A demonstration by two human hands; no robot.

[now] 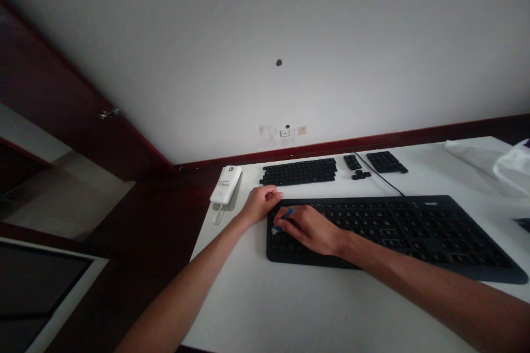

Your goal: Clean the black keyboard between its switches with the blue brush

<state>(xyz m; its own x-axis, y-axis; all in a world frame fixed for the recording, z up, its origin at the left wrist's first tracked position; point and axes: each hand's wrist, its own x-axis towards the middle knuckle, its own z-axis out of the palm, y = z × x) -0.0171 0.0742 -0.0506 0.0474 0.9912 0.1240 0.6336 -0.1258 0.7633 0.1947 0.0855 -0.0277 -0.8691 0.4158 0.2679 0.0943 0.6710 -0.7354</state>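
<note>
My right hand [308,227] is closed on a small brush with a blue handle [291,213] and pale bristles. The bristle end points down at the left part of a black keyboard [314,258], whose keycaps are off over most of its face, baring the small key sockets. My left hand [260,201], its fingers curled in, rests against the keyboard's far left corner. I see nothing inside that hand. Beyond the keyboard, removed black keycaps [300,171] lie grouped in their layout, with a number-pad group of keycaps [386,162] farther right.
A white power bank [226,185] with a short cable lies at the white table's [256,298] left edge. The keyboard's cable [379,175] runs back between the keycap groups. At right are a white plastic bag [480,162] and a dark object [525,224] cut off by the frame.
</note>
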